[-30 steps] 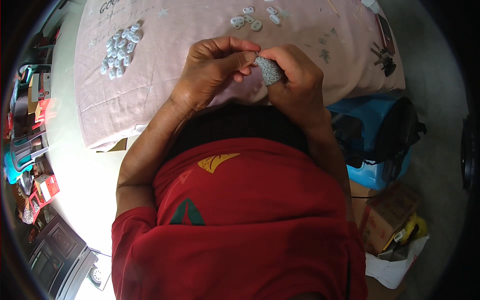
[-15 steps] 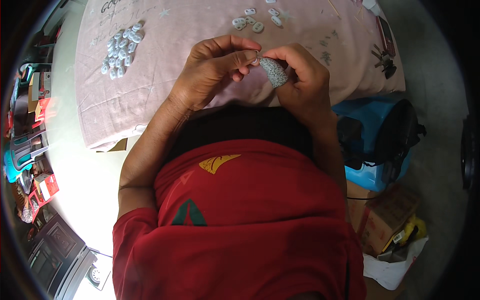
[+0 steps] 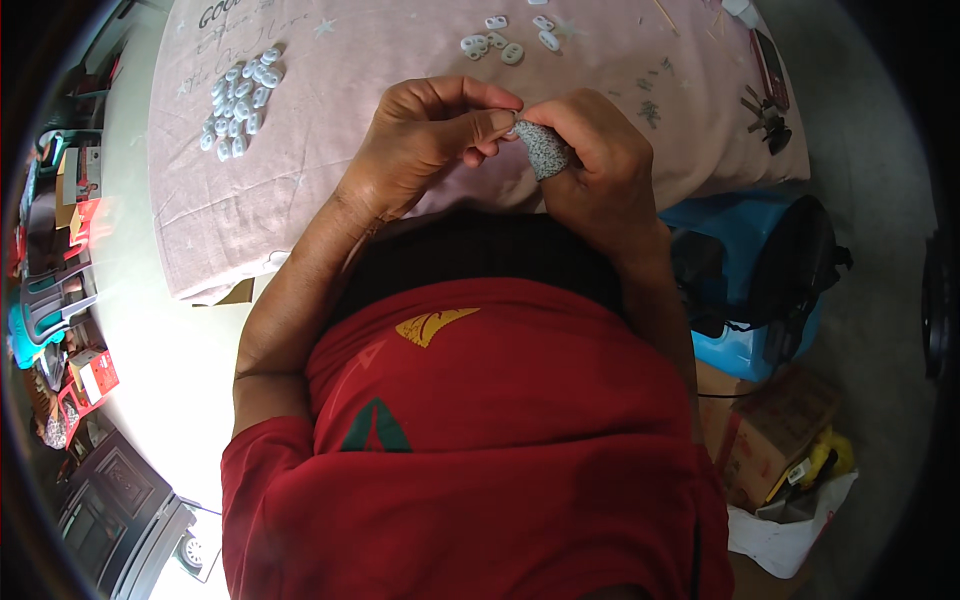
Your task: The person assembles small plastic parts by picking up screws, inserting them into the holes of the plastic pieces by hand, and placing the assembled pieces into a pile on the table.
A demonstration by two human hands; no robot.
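Above the near part of the table, my left hand (image 3: 430, 135) pinches a small white plastic piece (image 3: 511, 131) between thumb and forefinger. Most of that piece is hidden by the fingertips. My right hand (image 3: 605, 155) is closed against it from the other side, forefinger bent over. A grey speckled knit-like cover (image 3: 546, 155) sits around the right thumb, its end touching the piece. Farther off on the cloth lie several white oval pieces with two holes (image 3: 512, 53). A larger pile of similar white pieces (image 3: 240, 105) lies to the left.
A pink printed cloth (image 3: 330, 190) covers the table. Tiny dark metal-like bits (image 3: 650, 112) lie right of my hands. Keys (image 3: 770, 122) and a dark phone-like object (image 3: 769, 68) rest by the right edge. Below stand a blue container (image 3: 735, 345) and cardboard boxes (image 3: 785, 430).
Both hands have shifted very slightly left and down, still pinched together at the white piece. The grey cover has turned a little. The pieces on the table keep their arrangement.
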